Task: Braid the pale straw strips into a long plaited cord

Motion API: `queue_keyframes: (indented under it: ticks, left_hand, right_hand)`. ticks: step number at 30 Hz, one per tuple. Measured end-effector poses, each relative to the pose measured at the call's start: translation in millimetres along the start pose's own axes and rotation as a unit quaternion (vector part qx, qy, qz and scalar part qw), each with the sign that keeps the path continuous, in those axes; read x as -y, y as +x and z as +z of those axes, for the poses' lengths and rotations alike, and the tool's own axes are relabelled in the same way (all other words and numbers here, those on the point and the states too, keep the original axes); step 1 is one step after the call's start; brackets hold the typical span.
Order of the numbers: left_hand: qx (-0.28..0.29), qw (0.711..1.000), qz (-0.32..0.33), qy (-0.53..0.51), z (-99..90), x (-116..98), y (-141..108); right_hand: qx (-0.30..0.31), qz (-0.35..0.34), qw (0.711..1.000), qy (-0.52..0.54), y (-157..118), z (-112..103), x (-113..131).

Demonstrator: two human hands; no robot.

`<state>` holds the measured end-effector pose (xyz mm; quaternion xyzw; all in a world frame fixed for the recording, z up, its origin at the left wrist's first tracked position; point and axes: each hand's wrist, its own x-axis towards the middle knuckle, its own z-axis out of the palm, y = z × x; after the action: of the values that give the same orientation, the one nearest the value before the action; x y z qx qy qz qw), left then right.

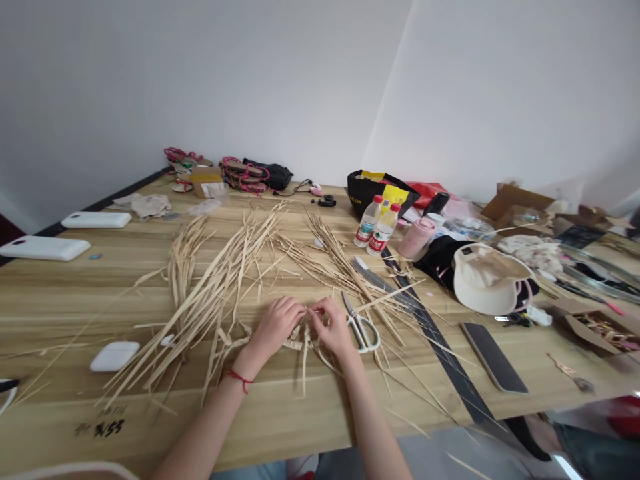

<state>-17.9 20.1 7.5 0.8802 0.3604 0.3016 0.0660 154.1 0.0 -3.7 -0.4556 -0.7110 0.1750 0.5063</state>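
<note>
Near the table's front edge, my left hand and my right hand meet over a woven straw piece. Both have their fingers pinched on it, with the fingertips nearly touching; the exact strand between them is too small to make out. A red cord circles my left wrist. Loose straw strips spread to the left of the hands, and more straw lies behind and to the right. White-handled scissors rest just right of my right hand.
Two bottles, a pink cup and a black bag stand at the back right. A cream cap and a dark phone lie right. White devices sit left, beyond a white case. A person's leg shows lower right.
</note>
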Motion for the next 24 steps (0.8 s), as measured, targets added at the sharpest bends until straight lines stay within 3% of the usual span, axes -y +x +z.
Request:
queue_keyframes:
  ticks: [24]
  left_hand:
    - [-0.003, 1.0, -0.025, -0.002, 4.4, -1.8, 0.2]
  right_hand:
    - [-0.012, 0.013, 1.0, 0.015, 0.5, 0.1, 1.0]
